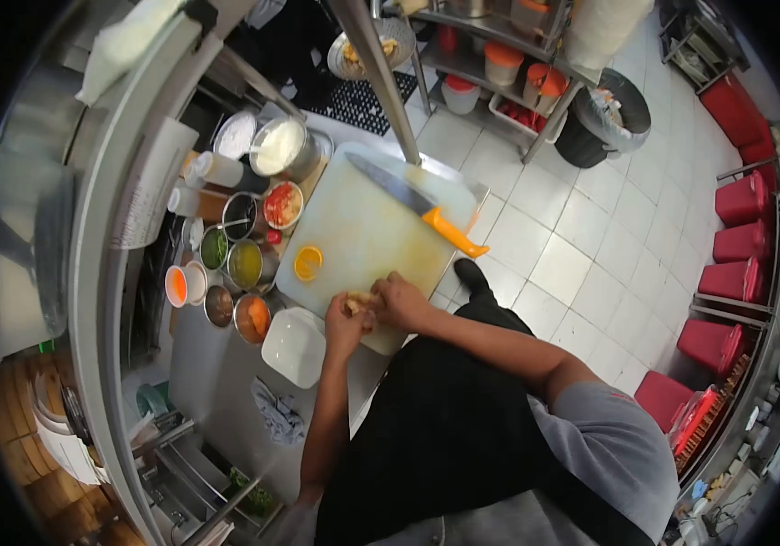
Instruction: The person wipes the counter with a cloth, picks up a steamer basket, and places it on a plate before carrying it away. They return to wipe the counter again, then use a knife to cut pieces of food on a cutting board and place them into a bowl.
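My left hand (350, 318) and my right hand (401, 302) meet over the near edge of the white cutting board (344, 214). Fingers of both close around a small pale tan piece of food (360, 298), mostly hidden by them; I cannot tell its kind. On the board, beyond my left hand, lies a cut orange piece (308, 264), flesh side up. A large knife (408, 196) with an orange handle rests across the board's far right part. Just left of my left hand stands a white square bowl (293, 348).
Metal tubs of sauces and chopped food, including a white cream tub (279, 148), crowd the board's left side. A grey cloth (277, 411) lies on the steel counter (217, 373). A steel post (381, 82) rises behind the board. A black bin (601, 118) stands on the tiled floor.
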Action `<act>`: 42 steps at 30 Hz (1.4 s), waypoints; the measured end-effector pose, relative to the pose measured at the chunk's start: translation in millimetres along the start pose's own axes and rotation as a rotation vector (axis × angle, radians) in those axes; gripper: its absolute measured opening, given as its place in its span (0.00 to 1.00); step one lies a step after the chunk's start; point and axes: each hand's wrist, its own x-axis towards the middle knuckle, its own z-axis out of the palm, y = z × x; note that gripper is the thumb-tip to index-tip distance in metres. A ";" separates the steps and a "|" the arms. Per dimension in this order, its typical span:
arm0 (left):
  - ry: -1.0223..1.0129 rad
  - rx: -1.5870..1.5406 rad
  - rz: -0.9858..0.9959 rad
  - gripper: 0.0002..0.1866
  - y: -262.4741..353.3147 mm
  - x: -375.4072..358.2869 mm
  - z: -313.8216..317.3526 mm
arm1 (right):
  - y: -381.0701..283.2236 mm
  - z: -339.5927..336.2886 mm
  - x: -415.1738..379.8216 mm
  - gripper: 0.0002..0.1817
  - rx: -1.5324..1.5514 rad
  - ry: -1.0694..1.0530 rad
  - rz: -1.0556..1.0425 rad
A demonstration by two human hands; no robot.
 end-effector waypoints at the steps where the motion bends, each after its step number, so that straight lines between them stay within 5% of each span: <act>1: -0.003 0.001 0.019 0.27 2.9 0.8 -1.0 | 0.7 0.1 -1.1 0.26 0.040 0.034 -0.030; 4: 0.024 0.055 0.094 0.23 17.6 9.3 -9.1 | 6.7 -5.0 5.1 0.26 0.394 -0.098 -0.010; 10: -0.040 -0.073 0.120 0.19 110.9 56.0 -18.9 | -3.1 -22.7 58.9 0.24 0.951 -0.022 0.113; 12: -0.050 -0.006 0.178 0.17 142.2 97.2 -21.8 | -13.0 -47.5 98.4 0.24 1.078 0.059 0.064; 14: -0.013 0.155 0.450 0.15 166.3 159.9 -30.6 | -27.4 -68.3 140.6 0.25 1.189 0.145 0.065; 16: 0.016 0.203 0.382 0.13 241.3 178.4 -23.1 | -46.5 -94.3 188.0 0.24 1.219 0.268 0.021; 18: -0.091 0.106 0.572 0.14 298.1 223.0 -13.6 | -64.0 -127.1 222.6 0.24 1.425 0.647 -0.268; 21: -0.250 0.031 0.436 0.11 366.5 273.6 -2.0 | -54.1 -143.3 253.2 0.28 1.115 0.559 -0.032; 24: -0.117 0.470 0.430 0.10 374.8 297.8 11.7 | -30.8 -110.3 215.8 0.23 0.856 0.644 -0.139; 26: -0.134 0.593 0.485 0.19 362.7 303.8 14.0 | -15.3 -94.1 163.5 0.20 0.804 0.555 -0.208; 28: -0.271 0.051 0.415 0.16 336.6 279.2 21.3 | -1.3 -96.3 106.6 0.20 0.915 0.250 -0.100; 30: -0.341 0.028 0.416 0.20 328.0 214.5 23.1 | 11.8 -111.6 61.3 0.17 1.003 0.123 -0.038; 33: -0.356 -0.174 0.472 0.20 312.3 144.9 12.9 | 28.4 -148.5 30.9 0.12 0.945 0.249 -0.057; 37: -0.104 -0.038 0.562 0.18 269.7 53.9 -12.4 | 14.7 -206.7 27.6 0.09 0.904 0.359 -0.187; 41: 0.100 0.211 0.668 0.20 204.0 -30.8 -63.6 | -17.7 -200.7 22.6 0.11 0.839 0.215 -0.269; 42: 0.178 0.258 0.566 0.22 195.0 -59.2 -81.1 | -20.3 -187.8 21.1 0.11 0.831 0.202 -0.269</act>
